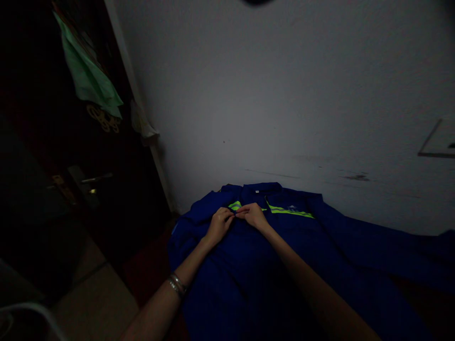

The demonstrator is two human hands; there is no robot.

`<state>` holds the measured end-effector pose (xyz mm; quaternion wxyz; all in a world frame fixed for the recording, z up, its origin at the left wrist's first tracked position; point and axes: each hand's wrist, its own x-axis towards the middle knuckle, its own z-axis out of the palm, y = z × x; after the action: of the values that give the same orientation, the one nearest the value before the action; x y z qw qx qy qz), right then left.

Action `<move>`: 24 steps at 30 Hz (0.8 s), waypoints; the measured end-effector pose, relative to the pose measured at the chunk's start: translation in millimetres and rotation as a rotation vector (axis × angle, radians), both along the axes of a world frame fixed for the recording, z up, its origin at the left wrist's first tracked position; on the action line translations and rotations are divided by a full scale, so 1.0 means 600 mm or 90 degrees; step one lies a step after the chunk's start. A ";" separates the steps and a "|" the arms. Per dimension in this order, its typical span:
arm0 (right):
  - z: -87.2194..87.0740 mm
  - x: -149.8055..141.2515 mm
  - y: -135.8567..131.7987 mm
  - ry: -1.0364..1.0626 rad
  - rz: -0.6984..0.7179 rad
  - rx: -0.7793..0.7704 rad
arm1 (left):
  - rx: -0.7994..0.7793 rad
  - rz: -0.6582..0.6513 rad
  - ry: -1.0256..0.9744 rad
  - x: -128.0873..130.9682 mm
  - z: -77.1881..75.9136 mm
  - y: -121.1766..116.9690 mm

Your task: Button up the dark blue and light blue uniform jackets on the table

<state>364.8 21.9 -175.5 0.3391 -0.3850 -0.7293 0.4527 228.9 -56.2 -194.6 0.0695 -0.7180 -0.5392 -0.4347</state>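
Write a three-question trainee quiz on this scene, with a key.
1. True or false: the left hand and right hand both touch the jacket.
2. On which side are the bracelets worn? A) left; B) right; C) both.
3. Fill in the colour: the cloth hanging on the door is ____.

Key: 1. True. 2. A. 3. Green.

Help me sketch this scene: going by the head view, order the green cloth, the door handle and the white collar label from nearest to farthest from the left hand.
From the left hand:
1. White collar label: on the blue garment, up and to the right.
2. Door handle: off to the left.
3. Green cloth: hanging high at upper left.
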 end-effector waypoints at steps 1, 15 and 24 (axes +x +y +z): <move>-0.002 0.000 0.002 -0.003 -0.005 0.006 | 0.001 -0.001 0.001 0.000 0.000 0.000; -0.005 -0.005 0.006 0.017 -0.022 0.003 | 0.042 -0.014 0.040 0.007 0.004 -0.010; -0.006 -0.006 0.000 -0.021 -0.026 0.048 | 0.006 -0.014 0.072 0.008 0.008 -0.011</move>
<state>361.0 21.7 -178.8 0.3502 -0.3940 -0.7433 0.4118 233.8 -62.8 -190.0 0.0985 -0.7471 -0.5244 -0.3964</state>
